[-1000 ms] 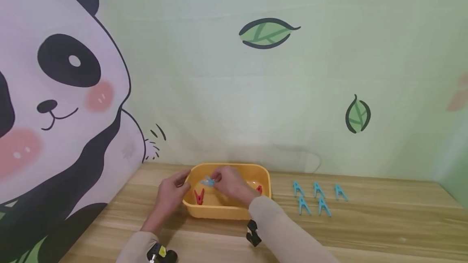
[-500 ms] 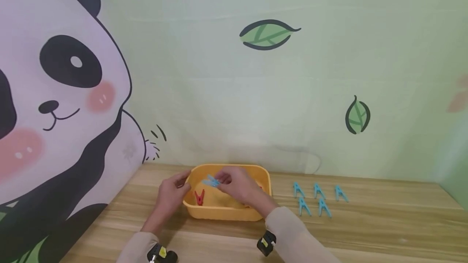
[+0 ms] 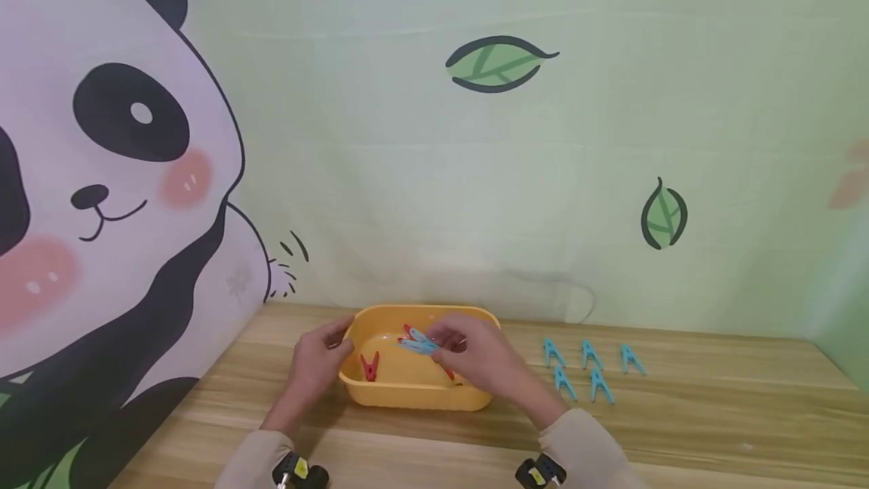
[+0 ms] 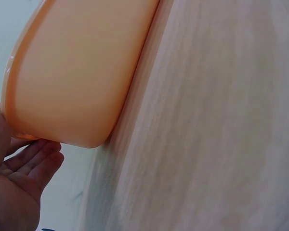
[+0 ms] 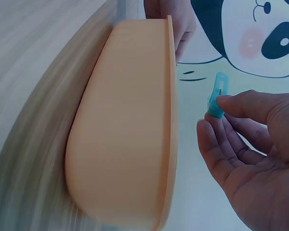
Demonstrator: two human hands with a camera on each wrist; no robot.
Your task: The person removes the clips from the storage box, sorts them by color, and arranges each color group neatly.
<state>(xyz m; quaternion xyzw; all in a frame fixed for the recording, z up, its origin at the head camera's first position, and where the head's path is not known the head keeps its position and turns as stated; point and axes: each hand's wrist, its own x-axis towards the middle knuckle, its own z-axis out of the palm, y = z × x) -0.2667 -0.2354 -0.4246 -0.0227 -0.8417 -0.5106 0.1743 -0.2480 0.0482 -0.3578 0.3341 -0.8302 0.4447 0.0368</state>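
Observation:
My left hand grips the left rim of a yellow plastic basin, thumb on the inner side and fingers outside. In the left wrist view its fingers touch the end of the basin wall. Above the basin, my right hand pinches a light blue clothespin between thumb and fingers; the right wrist view shows that clothespin held clear of the rim. Inside the basin a red clothespin leans at the left. More red shows around the blue clothespin, partly hidden by it and the hand.
On the wooden table, right of the basin, several blue clothespins lie in two rows, one of them a front-row clothespin. A green backdrop with a printed panda rises behind the table.
My right hand has moved right over the basin, carrying the blue clothespin with it. More of the basin's inside shows at the left. My left hand has stayed on the rim.

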